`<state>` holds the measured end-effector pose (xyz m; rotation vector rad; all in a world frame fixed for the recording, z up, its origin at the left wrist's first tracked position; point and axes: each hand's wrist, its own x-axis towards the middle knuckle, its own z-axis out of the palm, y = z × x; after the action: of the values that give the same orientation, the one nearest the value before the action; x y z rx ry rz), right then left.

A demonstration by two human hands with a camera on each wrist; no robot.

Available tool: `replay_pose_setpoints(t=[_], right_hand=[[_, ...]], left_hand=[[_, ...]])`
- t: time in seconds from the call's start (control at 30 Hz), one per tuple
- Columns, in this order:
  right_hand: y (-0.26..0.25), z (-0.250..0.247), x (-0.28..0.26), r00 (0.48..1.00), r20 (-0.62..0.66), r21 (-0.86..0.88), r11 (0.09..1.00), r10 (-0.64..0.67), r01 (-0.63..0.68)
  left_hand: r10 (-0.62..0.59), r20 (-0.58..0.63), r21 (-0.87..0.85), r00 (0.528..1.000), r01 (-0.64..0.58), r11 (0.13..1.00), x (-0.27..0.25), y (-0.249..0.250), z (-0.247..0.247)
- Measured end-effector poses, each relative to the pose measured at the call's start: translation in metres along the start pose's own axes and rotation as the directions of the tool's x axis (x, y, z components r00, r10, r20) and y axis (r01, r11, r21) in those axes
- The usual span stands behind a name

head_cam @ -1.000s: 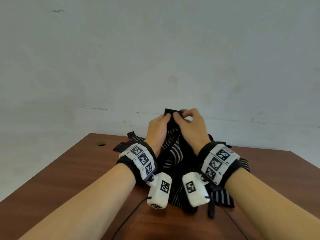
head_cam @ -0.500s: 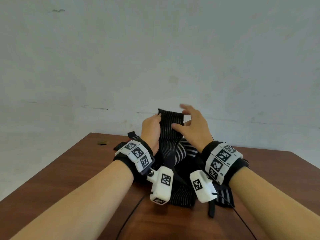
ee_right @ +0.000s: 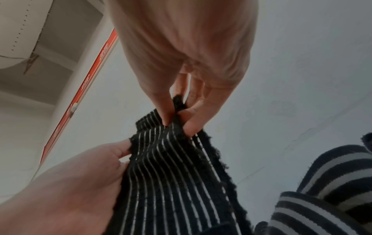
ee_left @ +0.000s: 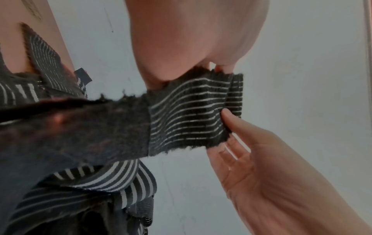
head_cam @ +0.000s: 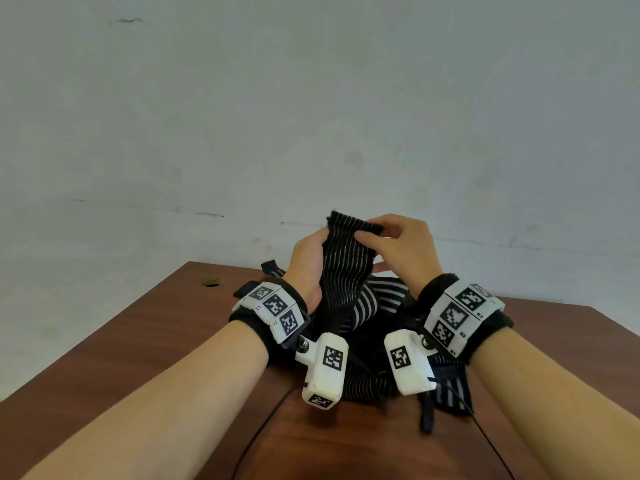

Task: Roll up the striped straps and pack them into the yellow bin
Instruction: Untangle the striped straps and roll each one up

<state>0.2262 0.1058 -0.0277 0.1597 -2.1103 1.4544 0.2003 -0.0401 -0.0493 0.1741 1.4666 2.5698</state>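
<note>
Pinching strap [head_cam: 348, 258] (both hands).

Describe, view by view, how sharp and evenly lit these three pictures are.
Head view: even, soft light, sharp on the held strap, wall line bowed by the wide lens. Left wrist view: dim, near strap end blurred. Right wrist view: the right hand looms large, strap stripes clear.

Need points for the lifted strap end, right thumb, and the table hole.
lifted strap [head_cam: 346, 258], head view, on its striped face between the hands.
right thumb [ee_right: 161, 98], right wrist view, on the thumb pinching the strap's top edge.
table hole [head_cam: 210, 282], head view, on the round opening.
</note>
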Motion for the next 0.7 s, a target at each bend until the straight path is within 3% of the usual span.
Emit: replay_pose_setpoints(t=[0.27, 0.57, 0.7], right_hand=[[-0.006, -0.009, -0.001, 0.993, -0.001, 0.003, 0.993, 0.115, -0.115], [-0.003, -0.01, -0.002, 1.0, 0.008, -0.151, 0.988, 0.008, -0.007], [-0.004, -0.009, 0.004, 0.992, 0.114, -0.111, 0.993, 0.046, -0.033]], left_hand=[[0.036, 0.036, 0.048, 0.999, -0.037, 0.998, 0.0, 0.001, -0.002], [0.138, 0.115, 0.194, 0.984, -0.158, 0.968, 0.006, -0.001, -0.007], [0.122, 0.111, 0.143, 0.986, -0.137, 0.98, 0.008, 0.005, -0.006]])
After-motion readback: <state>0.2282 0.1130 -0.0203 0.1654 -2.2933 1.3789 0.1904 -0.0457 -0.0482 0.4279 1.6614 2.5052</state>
